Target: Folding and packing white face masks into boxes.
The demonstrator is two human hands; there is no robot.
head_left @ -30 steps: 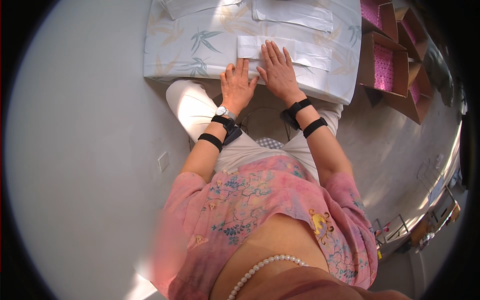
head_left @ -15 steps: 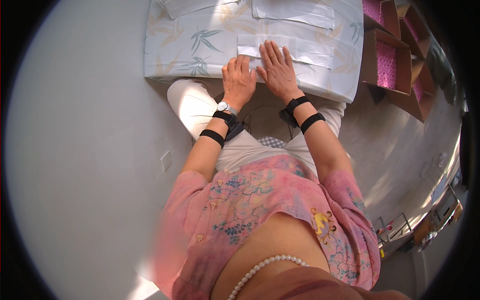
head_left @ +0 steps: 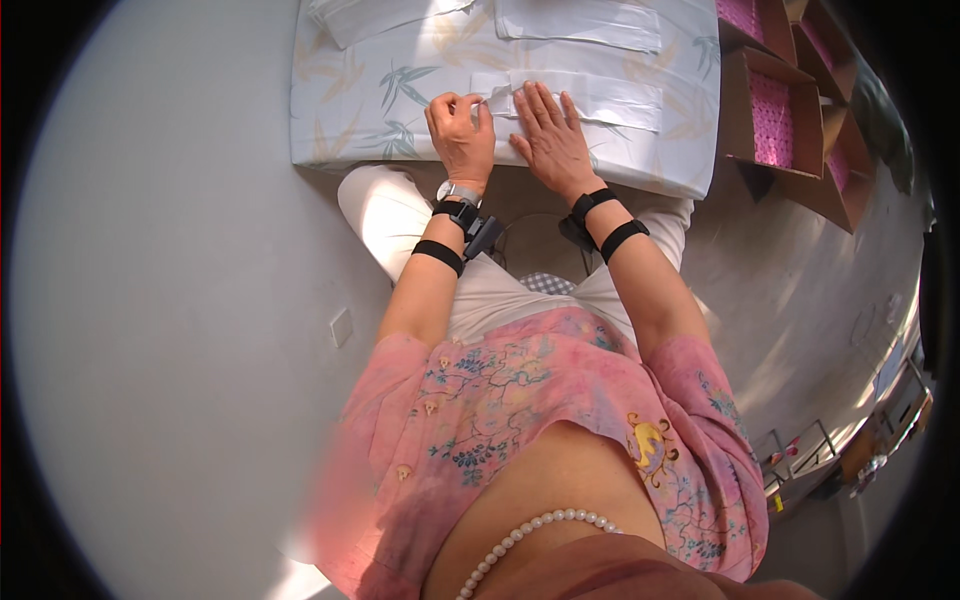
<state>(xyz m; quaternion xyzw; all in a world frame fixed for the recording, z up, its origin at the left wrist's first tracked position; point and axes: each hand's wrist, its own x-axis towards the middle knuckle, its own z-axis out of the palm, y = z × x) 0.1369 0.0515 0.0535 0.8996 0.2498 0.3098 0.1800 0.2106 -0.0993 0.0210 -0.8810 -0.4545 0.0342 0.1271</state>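
Observation:
A long, thin white sheet, folded into a strip and either paper or film, lies on the patterned tabletop in front of me. My right hand rests on it with flat, slightly spread fingers, thumb out to the left. At the strip's left end, my left hand has curled fingers, with thumb and forefinger pinching the sheet's edge, which looks lifted and creased there. The exact grip is partly hidden by the fingers.
Two more folded white sheets, one at the far left and one at the far middle, lie on the table. To the right stand several brown cardboard boxes with pink bubbly lining. My knees are under the table's near edge.
My left hand has moved slightly left, going from lowered fingers beside the right thumb to a curled pinch at the strip's left end. The right hand stays flat on the sheet.

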